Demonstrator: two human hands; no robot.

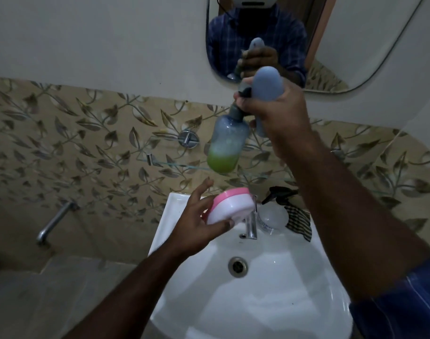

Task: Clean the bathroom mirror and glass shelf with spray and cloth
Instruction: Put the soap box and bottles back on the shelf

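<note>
Clearing the glass shelf (160, 165) appears to be the step in hand. Two bottles, a green-liquid bottle (227, 143) and a blue bottle (266, 81), are gripped together in the right hand (272, 106); a pink-lidded tub (229, 207) is held in the left hand (199, 223). The spray bottle (274, 211) and striped cloth (299, 221) lie on the sink (270, 302) rim under the mirror (331, 45). Next, these items probably need setting aside.
</note>
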